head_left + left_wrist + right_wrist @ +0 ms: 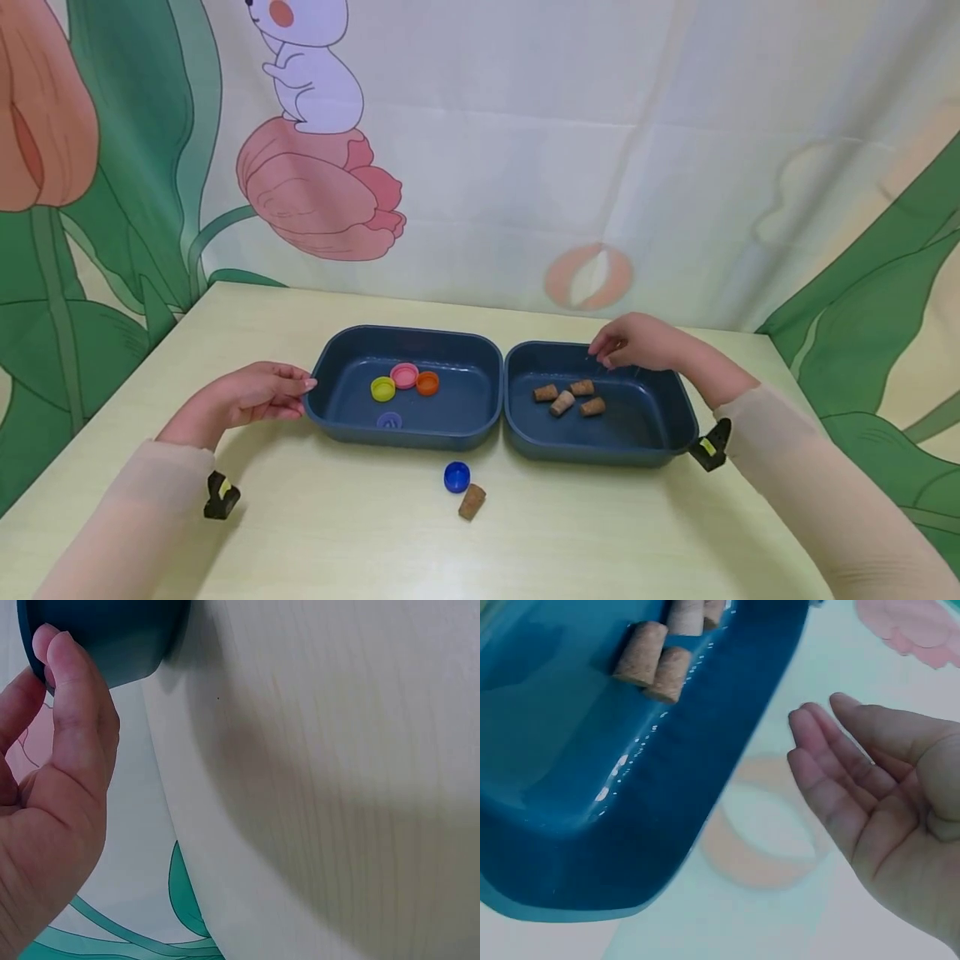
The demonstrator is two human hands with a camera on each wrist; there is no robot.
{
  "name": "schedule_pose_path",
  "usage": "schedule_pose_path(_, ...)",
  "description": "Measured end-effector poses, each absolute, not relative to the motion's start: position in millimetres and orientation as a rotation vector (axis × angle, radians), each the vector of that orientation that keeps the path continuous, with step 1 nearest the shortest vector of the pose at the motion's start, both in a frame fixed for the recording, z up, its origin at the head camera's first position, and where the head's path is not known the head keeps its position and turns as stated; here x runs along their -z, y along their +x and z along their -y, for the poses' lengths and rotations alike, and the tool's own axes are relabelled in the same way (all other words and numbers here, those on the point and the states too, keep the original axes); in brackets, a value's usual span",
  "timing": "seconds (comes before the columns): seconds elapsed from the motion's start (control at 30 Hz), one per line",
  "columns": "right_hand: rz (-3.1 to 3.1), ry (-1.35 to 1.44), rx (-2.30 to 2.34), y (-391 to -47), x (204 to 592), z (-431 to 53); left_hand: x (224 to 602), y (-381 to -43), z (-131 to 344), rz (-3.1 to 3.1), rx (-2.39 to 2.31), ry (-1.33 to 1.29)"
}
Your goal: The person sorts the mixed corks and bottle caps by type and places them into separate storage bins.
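Observation:
At the left end of the left dark blue bin (465, 440), my left hand (262, 392) pinches the rim between thumb and fingers. That bin holds a yellow bottle cap (382, 389), a pink one (404, 376), an orange one (427, 383) and a translucent purple one (389, 421). Over the back of the right dark blue bin (600, 455) hovers my right hand (637, 340), fingers loosely bent with nothing in them. Several corks (641, 654) lie in that bin, left of the hand in the right wrist view.
On the table (337, 525) in front of the bins lie a blue bottle cap (457, 477) and a cork (472, 502), close together. The two bins stand side by side. Behind the table hangs a printed cloth (487, 167) with flowers and a white animal.

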State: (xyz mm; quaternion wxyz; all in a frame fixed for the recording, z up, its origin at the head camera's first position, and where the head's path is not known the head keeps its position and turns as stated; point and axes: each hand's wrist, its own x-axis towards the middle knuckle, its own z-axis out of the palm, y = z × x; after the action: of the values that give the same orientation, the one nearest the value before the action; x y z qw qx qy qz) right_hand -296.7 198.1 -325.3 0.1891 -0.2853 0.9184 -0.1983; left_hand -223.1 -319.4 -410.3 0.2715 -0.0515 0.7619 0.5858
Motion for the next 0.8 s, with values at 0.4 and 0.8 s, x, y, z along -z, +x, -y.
schedule_pose_path(0.4,-2.654,-0.818,0.715,-252,318,-205,413,-223,321,-2.055,-1.567,-0.133)
schedule_pose_path(0.8,-2.565,-0.922,0.837,-215,313,-185,409,-223,319,-2.061,-1.555,-0.14)
